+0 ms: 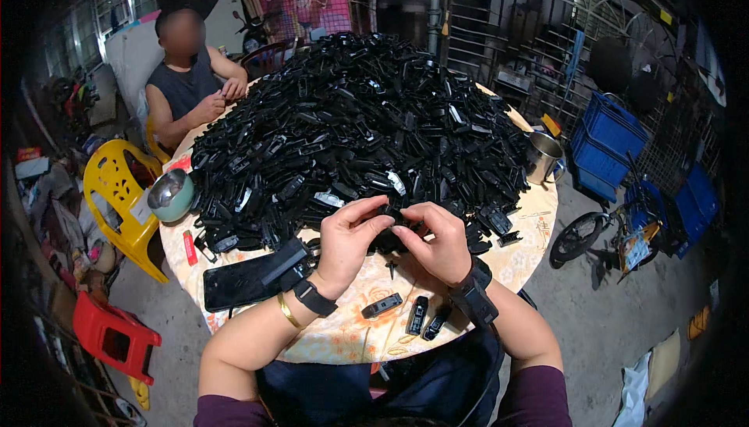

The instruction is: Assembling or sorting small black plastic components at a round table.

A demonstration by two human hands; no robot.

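My left hand and my right hand meet over the near part of a round table, fingertips pinched together. Between them is a small black plastic part, mostly covered by the fingers. Just beyond rises a large heap of black plastic pieces, elongated and casing-like, a few with shiny or white faces. Nearer to me on the cloth lie a black casing, a second casing and a third casing. A tiny black piece is below my hands.
A dark phone-like slab lies by my left forearm, near a red stick-shaped item. A bowl and a metal cup flank the heap. Another person sits far left. Yellow chair, red stool and blue crates surround the table.
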